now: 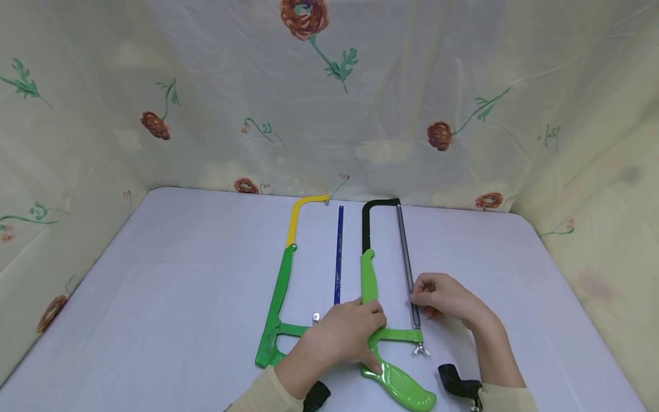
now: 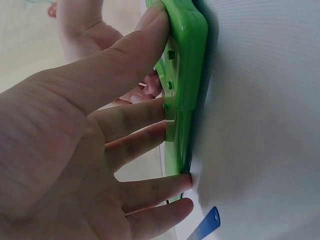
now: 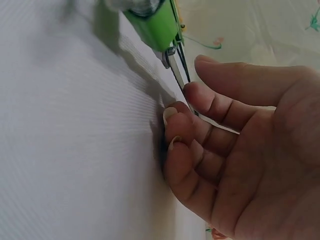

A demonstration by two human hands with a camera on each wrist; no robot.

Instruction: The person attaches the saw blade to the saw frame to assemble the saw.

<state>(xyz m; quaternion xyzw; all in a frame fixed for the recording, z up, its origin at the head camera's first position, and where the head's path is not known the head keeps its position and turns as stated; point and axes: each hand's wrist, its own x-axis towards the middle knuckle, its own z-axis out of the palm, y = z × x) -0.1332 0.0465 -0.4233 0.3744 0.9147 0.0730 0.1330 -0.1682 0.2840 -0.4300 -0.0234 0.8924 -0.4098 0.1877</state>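
On the white table lies a light-green hacksaw with a black front arm and a grey blade along its right side. My left hand rests on its frame, thumb against the handle, fingers nearly straight along the green bar. The right hand curls its fingers at the lower part of the grey blade; in the right wrist view thumb and index tips stand apart. Left of them lies a dark-green and yellow hacksaw, without a blade. A loose blue hacksaw blade lies between the two saws.
A wing nut sits at the right saw's lower blade end. A small metal fitting shows on the left saw. Black wrist mounts hang under the forearms. Flower-printed sheeting encloses the white table.
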